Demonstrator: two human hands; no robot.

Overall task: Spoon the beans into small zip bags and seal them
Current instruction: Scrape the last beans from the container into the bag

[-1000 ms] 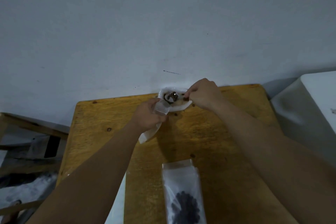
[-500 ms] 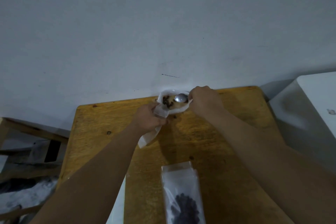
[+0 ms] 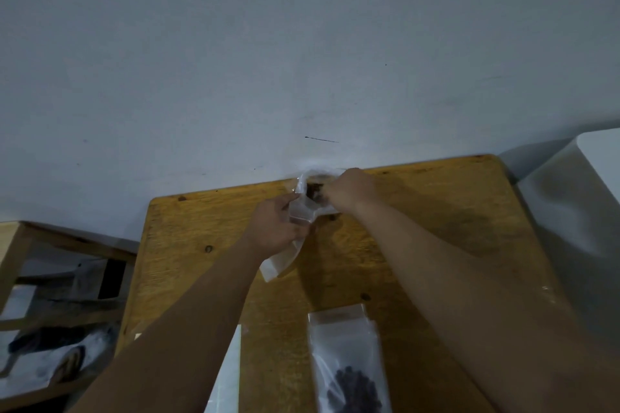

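My left hand (image 3: 276, 226) grips a small clear zip bag (image 3: 285, 258), its mouth raised toward a white bowl (image 3: 307, 176) at the table's far edge. Dark beans (image 3: 314, 194) show in the bowl. My right hand (image 3: 349, 191) is closed over the bowl beside the bag's mouth; the spoon it held in the earlier frames is hidden under the fingers. A filled zip bag (image 3: 349, 359) with dark beans lies flat near the front of the wooden table (image 3: 419, 238).
A flat stack of clear bags (image 3: 228, 375) lies at the front left under my left forearm. A white box (image 3: 590, 211) stands to the right of the table. A wooden frame (image 3: 20, 245) and clutter sit on the left. The wall is right behind the bowl.
My right hand has dipped lower into the bowl and the spoon's bowl no longer shows. My left hand has lifted the bag's mouth closer to the bowl.
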